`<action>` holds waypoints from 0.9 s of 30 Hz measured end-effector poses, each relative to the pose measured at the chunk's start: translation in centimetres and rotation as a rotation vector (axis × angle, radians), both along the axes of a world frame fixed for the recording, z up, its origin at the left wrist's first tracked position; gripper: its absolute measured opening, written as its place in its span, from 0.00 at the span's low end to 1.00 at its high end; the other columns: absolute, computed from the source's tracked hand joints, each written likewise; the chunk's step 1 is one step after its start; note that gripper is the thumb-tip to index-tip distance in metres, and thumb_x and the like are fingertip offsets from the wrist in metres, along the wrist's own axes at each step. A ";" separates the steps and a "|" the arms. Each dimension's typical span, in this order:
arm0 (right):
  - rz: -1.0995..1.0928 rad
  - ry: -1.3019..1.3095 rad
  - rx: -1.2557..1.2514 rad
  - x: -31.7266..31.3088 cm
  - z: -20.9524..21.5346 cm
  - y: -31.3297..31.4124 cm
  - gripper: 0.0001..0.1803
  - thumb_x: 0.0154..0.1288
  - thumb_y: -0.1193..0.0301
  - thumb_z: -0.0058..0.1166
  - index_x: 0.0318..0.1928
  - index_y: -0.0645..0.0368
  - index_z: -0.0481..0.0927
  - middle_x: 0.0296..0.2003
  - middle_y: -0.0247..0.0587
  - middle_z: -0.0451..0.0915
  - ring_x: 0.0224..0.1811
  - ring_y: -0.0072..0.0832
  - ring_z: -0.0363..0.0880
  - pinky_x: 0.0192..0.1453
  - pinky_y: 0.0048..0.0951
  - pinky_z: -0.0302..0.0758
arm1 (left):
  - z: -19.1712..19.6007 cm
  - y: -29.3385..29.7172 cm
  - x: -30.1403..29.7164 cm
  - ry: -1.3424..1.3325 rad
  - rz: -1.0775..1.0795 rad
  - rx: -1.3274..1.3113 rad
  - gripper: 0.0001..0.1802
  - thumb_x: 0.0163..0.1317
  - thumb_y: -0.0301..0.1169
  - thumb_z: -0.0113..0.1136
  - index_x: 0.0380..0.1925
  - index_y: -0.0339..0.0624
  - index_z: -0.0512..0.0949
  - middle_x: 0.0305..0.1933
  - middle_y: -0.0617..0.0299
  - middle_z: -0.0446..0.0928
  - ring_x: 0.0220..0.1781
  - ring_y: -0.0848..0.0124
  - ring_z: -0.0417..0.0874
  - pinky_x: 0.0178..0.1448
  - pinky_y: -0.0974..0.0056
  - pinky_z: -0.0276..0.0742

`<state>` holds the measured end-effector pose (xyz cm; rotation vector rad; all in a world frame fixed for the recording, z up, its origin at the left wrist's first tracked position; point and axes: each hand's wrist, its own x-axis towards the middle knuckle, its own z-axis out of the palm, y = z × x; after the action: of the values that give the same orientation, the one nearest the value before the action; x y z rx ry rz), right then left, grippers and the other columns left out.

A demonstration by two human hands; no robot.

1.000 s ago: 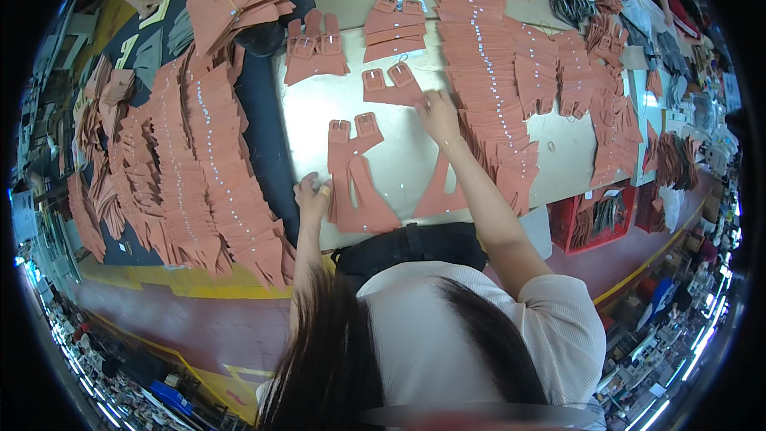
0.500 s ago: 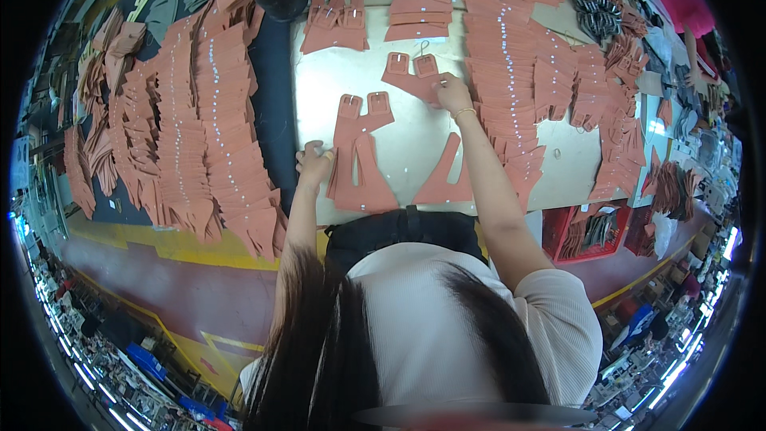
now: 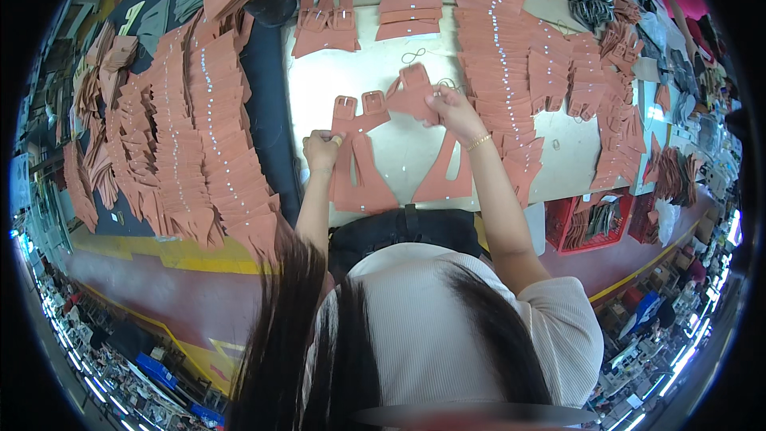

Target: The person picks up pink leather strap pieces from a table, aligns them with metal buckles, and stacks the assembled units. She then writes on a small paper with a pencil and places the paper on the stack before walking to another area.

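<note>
My right hand (image 3: 452, 108) grips a terracotta leather strap piece with a buckle (image 3: 410, 94) just above the pale table top (image 3: 375, 72). Closed in a fist, my left hand (image 3: 321, 149) rests on the left edge of a forked strap piece with two buckles (image 3: 357, 156) that lies flat before me. A single tapered strap (image 3: 446, 177) lies on the table under my right forearm.
Long fanned rows of the same orange-brown pieces cover the table at left (image 3: 191, 136) and right (image 3: 511, 72). Small stacks with buckles (image 3: 323, 22) sit at the far edge. A red crate (image 3: 594, 223) stands at lower right, with metal hardware (image 3: 590, 4) at the upper right.
My right hand has drawn the buckled piece from the right-hand row toward the table's middle. My left hand stays on the forked piece. The view shifted slightly.
</note>
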<state>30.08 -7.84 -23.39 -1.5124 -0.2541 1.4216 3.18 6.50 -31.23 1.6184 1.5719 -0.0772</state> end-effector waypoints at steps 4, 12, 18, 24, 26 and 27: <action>0.426 -0.910 -0.280 -0.1 -1.3 -2.6 0.27 0.63 0.65 0.57 0.59 0.64 0.70 0.50 0.49 0.78 0.46 0.37 0.82 0.51 0.34 0.78 | 2.5 0.7 1.4 -0.169 0.063 -0.048 0.14 0.55 0.33 0.65 0.35 0.33 0.76 0.37 0.55 0.74 0.37 0.69 0.77 0.41 0.60 0.78; 0.052 -1.058 -0.158 7.0 -6.2 8.5 0.26 0.61 0.58 0.57 0.55 0.62 0.76 0.50 0.58 0.76 0.52 0.44 0.78 0.57 0.39 0.73 | 9.6 3.6 4.1 -0.700 0.189 -0.372 0.04 0.64 0.25 0.47 0.30 0.40 0.66 0.42 0.55 0.74 0.43 0.65 0.80 0.50 0.56 0.81; -0.274 -0.993 -0.653 11.3 -6.4 18.2 0.42 0.51 0.46 0.63 0.57 0.64 0.70 0.56 0.53 0.73 0.61 0.52 0.67 0.62 0.49 0.66 | 14.3 4.6 4.4 -1.298 0.427 -0.890 0.22 0.57 0.28 0.51 0.52 0.33 0.69 0.59 0.47 0.70 0.63 0.52 0.71 0.67 0.49 0.65; -0.180 -0.742 -0.737 12.8 -5.2 19.0 0.42 0.44 0.46 0.68 0.54 0.63 0.74 0.55 0.51 0.76 0.58 0.48 0.73 0.60 0.47 0.70 | 14.8 5.8 3.9 -1.560 0.522 -1.316 0.36 0.63 0.43 0.54 0.65 0.33 0.60 0.68 0.48 0.62 0.67 0.56 0.66 0.73 0.46 0.55; -0.133 -0.660 -0.608 13.5 -5.3 18.7 0.40 0.44 0.46 0.68 0.52 0.62 0.76 0.52 0.51 0.78 0.55 0.44 0.76 0.58 0.43 0.73 | 14.6 6.0 3.9 -1.613 0.503 -1.354 0.35 0.63 0.43 0.54 0.65 0.34 0.61 0.68 0.48 0.63 0.67 0.57 0.66 0.73 0.45 0.55; -0.136 -0.664 -0.573 13.6 -5.5 18.6 0.39 0.44 0.47 0.68 0.51 0.62 0.77 0.51 0.51 0.79 0.54 0.43 0.78 0.56 0.42 0.74 | 14.6 6.1 3.9 -1.635 0.482 -1.351 0.34 0.63 0.43 0.54 0.64 0.34 0.61 0.68 0.48 0.63 0.67 0.57 0.66 0.73 0.45 0.55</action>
<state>43.65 10.80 -28.89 -2.4082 -0.1383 0.8735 7.10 12.59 -16.58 -0.0745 0.2370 0.3117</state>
